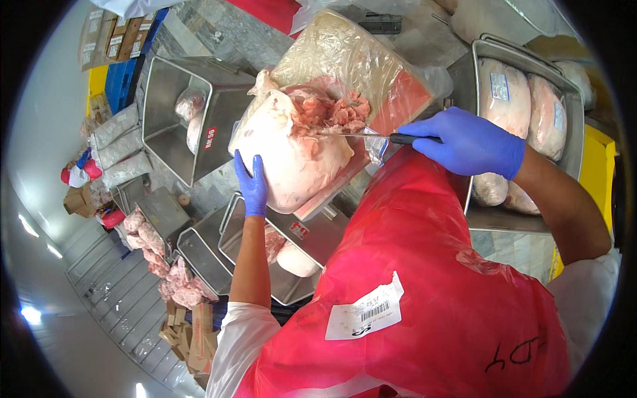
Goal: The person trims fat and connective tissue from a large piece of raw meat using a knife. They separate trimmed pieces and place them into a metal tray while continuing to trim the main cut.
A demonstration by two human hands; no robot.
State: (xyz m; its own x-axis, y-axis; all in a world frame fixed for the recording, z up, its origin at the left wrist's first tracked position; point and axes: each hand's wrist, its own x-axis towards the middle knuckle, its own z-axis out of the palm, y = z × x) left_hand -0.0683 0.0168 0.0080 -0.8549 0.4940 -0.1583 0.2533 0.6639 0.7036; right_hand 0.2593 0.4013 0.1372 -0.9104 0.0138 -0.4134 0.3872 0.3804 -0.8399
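A large pale piece of raw meat [285,159] with a thick fatty skin rests on a cutting board [406,99] partly covered in clear plastic. Pinkish trimmed flesh shows along its far right side. My left hand [252,184], in a blue glove, lies against the meat's near left side with its fingers stretched apart. In my blue-gloved right hand [468,142] is the black handle of a knife [405,138]. Its thin blade points left and reaches the meat's right side; the tip is hard to make out against the flesh. A crumpled clear wrapper [375,147] lies by the blade.
To the right stands a metal bin [474,219] with several wrapped meat pieces. Another metal bin [174,123] is at the left, and a third bin [312,240] sits below the board with meat inside. Cardboard pieces [196,338] are piled at lower left. My red apron [424,285] fills the near middle.
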